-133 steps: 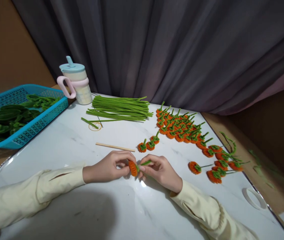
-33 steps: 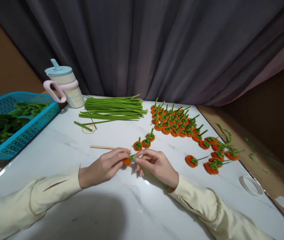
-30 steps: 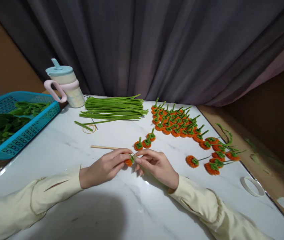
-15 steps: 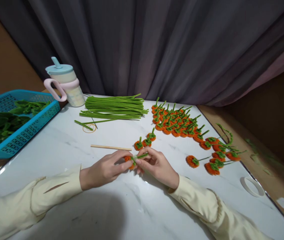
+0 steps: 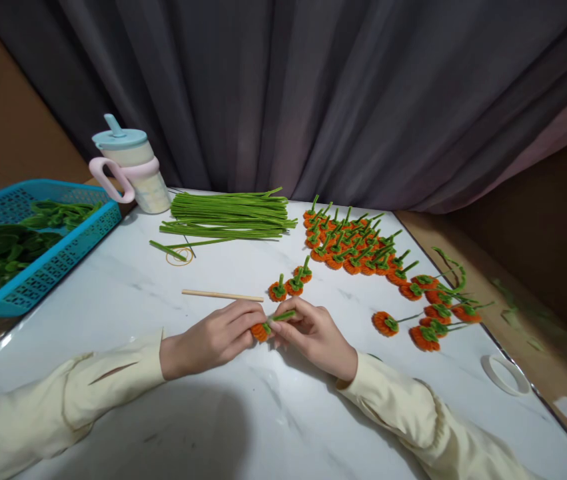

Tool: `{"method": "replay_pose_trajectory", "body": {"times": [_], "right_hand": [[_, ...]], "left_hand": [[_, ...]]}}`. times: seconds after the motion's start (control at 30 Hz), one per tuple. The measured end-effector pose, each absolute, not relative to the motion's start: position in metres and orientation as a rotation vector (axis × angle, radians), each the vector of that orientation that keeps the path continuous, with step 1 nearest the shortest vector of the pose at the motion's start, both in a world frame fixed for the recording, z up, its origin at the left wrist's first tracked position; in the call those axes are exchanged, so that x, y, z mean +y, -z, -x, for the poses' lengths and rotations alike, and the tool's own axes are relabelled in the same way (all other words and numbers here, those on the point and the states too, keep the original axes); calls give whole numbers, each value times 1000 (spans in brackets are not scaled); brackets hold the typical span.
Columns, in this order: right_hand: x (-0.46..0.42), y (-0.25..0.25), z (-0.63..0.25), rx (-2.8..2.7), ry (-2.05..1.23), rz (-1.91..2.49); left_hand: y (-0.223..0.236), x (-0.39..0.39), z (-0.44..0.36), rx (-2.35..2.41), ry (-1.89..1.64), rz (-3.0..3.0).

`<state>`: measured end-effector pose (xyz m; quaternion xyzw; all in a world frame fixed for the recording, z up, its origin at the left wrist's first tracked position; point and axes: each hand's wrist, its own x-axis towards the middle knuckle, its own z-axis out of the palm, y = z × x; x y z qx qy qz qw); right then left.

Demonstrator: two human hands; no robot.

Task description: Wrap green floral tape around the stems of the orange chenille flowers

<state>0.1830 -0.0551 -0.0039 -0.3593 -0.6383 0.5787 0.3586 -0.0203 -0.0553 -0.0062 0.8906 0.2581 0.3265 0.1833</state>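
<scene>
Between my two hands is a small orange pipe-cleaner persimmon [image 5: 260, 332] with a green top. My left hand [image 5: 218, 339] is closed on its orange body from the left side. My right hand [image 5: 313, 335] pinches the green stem [image 5: 284, 315], which points up to the right; some of its fingertips are hidden behind the piece. Just beyond my hands stand several finished persimmons [image 5: 294, 287] with upright green stems. A thin wooden stick [image 5: 222, 295] lies past my left hand.
Green pipe cleaners [image 5: 228, 215] lie bundled at the back beside a cup [image 5: 133, 170] with a pink handle. A blue basket [image 5: 63, 257] holding green leaves stands left. Many orange persimmons [image 5: 353, 243] cover the back right. A roll of tape [image 5: 506, 375] rests near the right edge.
The fingers of my left hand have drawn in around the persimmon, and more of its orange body shows below. My right hand stays at the stem, nearly unmoved.
</scene>
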Motion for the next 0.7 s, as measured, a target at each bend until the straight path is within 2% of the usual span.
{"method": "replay_pose_trajectory", "body": {"times": [0.27, 0.5, 0.7], "right_hand": [[-55, 3, -184, -1629, -1564, 897], [-51, 4, -183, -1357, -1915, 820], [-51, 4, -183, -1269, -1980, 789]], "left_hand": [[6, -58, 18, 795, -913, -2255], [-1, -56, 9, 935, -754, -1558], [2, -54, 9, 903, -711, -1271]]}}
